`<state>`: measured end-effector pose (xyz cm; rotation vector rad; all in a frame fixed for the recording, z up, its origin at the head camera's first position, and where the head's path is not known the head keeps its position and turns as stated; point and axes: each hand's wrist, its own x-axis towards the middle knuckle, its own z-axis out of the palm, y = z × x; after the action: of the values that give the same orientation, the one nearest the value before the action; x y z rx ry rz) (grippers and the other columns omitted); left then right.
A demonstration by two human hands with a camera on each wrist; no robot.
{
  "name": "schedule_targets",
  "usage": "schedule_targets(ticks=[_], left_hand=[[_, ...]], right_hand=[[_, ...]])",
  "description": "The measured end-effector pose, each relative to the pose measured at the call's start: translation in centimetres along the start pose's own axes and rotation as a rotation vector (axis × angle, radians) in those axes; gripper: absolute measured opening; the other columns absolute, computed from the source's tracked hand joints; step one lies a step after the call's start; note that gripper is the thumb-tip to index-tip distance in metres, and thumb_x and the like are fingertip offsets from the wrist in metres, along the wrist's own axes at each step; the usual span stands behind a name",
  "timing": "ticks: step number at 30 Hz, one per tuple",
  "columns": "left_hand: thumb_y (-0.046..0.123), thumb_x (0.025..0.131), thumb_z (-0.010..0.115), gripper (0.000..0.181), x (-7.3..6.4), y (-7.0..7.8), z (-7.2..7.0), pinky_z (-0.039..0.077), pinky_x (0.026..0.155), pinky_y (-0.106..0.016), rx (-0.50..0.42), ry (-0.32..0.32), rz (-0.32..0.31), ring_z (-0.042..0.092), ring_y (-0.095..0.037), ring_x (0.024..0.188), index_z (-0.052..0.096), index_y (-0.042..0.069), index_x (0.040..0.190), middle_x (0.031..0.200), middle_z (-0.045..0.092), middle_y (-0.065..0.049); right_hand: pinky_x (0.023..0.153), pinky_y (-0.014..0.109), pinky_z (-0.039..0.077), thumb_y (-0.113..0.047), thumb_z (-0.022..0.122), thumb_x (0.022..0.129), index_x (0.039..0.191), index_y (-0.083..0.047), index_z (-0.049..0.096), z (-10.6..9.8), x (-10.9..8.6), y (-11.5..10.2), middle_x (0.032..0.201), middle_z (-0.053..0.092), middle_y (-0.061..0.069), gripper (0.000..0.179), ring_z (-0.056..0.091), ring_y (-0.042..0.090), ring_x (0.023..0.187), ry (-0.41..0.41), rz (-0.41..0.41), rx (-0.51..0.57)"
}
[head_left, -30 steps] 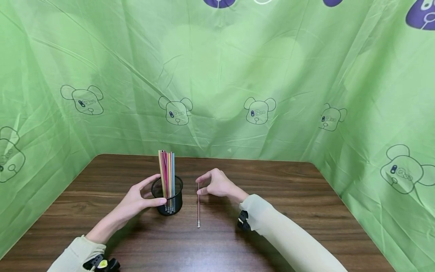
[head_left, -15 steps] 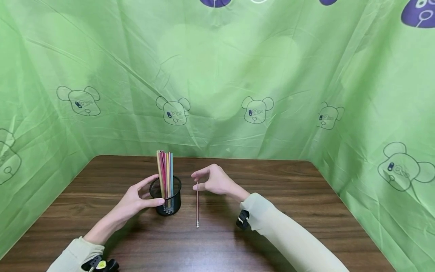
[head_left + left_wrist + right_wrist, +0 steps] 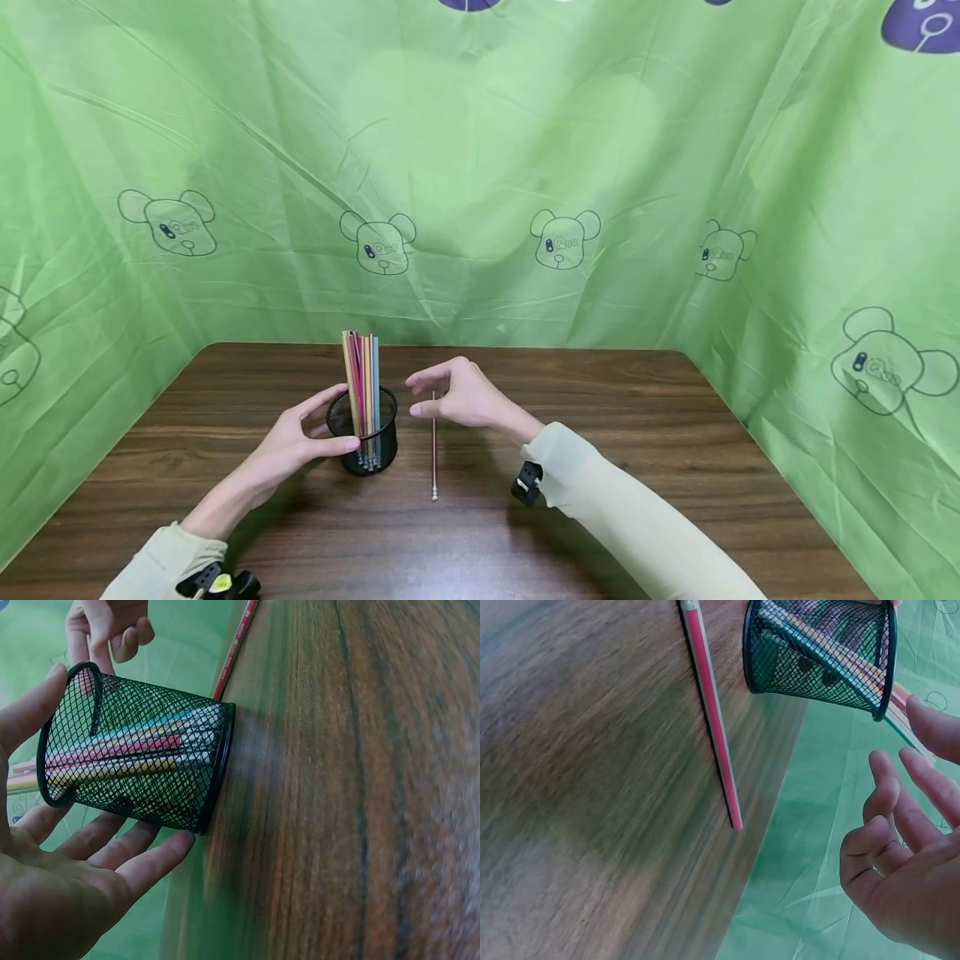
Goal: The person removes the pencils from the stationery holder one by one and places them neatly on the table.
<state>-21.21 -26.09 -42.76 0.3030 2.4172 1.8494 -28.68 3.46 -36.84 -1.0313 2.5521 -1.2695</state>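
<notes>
A black mesh pencil cup (image 3: 386, 448) stands upright on the table, holding a bundle of colored pencils (image 3: 362, 375) that lean to one side. My left hand (image 3: 281, 446) holds the cup from the left, thumb at the rim and fingers around the far side, as the left wrist view shows the mesh cup (image 3: 154, 810) between them. A single red pencil (image 3: 434, 462) lies on the table to the cup's right. Over its far end hovers my right hand (image 3: 471, 398), fingers spread apart. In the right wrist view that red pencil (image 3: 714, 720) lies apart from the right hand (image 3: 907, 862).
The brown wooden table (image 3: 637, 433) reaches back to a green fabric curtain (image 3: 480, 167) printed with bear faces. More curtain hangs along the left and right sides. Dark straps sit on both sleeves.
My right hand has let go of the red pencil, which stays on the table, and has moved left toward the cup. The left hand stays at the cup.
</notes>
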Motion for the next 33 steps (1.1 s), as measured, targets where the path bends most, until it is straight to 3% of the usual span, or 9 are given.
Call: schedule_targets(ticks=[5,10,15,21,29,33], left_hand=[[0.020,0.092,0.084,0.087,0.0,0.1,0.1,0.041,0.108,-0.053,-0.004,-0.002,0.001,0.047,-0.048,0.140,0.036,0.016,0.165,0.160,0.044,-0.021],[0.020,0.091,0.084,0.087,0.0,0.3,0.0,0.045,0.104,-0.040,-0.002,-0.002,0.003,0.048,-0.046,0.140,0.037,0.016,0.164,0.160,0.044,-0.020],[0.018,0.091,0.084,0.087,0.1,0.3,0.0,0.046,0.098,-0.028,-0.016,-0.007,0.005,0.048,-0.045,0.140,0.036,0.015,0.165,0.162,0.042,-0.019],[0.018,0.092,0.083,0.087,0.1,0.2,0.0,0.047,0.099,-0.030,-0.020,-0.013,0.004,0.048,-0.045,0.140,0.036,0.015,0.165,0.163,0.041,-0.018],[0.018,0.093,0.083,0.087,0.0,0.4,0.0,0.046,0.100,-0.033,-0.021,-0.020,0.012,0.049,-0.045,0.139,0.034,0.013,0.165,0.164,0.039,-0.019],[0.017,0.092,0.083,0.089,-0.1,0.5,0.0,0.047,0.099,-0.030,-0.026,-0.013,0.011,0.049,-0.046,0.139,0.032,0.010,0.166,0.163,0.039,-0.021]], right_hand=[[0.084,0.031,0.055,-0.017,0.088,0.087,0.125,-0.014,0.078,0.0,0.4,-0.4,0.106,0.079,-0.003,0.039,0.071,0.015,0.098,0.006,-0.004,-0.004],[0.093,0.032,0.053,-0.020,0.089,0.087,0.128,-0.015,0.077,0.2,1.0,-0.7,0.108,0.078,-0.006,0.043,0.068,0.010,0.109,0.007,-0.004,-0.010],[0.084,0.027,0.054,-0.021,0.088,0.088,0.132,-0.013,0.075,0.7,1.5,-1.0,0.116,0.078,-0.002,0.047,0.072,0.016,0.104,0.013,-0.014,0.015],[0.065,0.026,0.052,-0.022,0.088,0.087,0.131,-0.016,0.076,1.7,2.3,-1.2,0.118,0.077,0.001,0.046,0.065,0.013,0.074,0.037,-0.014,0.051],[0.068,0.026,0.054,-0.018,0.087,0.087,0.131,-0.018,0.076,2.8,3.1,-1.0,0.119,0.077,-0.001,0.045,0.070,0.019,0.087,0.080,0.001,0.109],[0.066,0.025,0.053,-0.015,0.087,0.087,0.129,-0.016,0.077,3.0,3.3,-0.9,0.117,0.077,-0.003,0.043,0.069,0.014,0.081,0.090,-0.014,0.123]])
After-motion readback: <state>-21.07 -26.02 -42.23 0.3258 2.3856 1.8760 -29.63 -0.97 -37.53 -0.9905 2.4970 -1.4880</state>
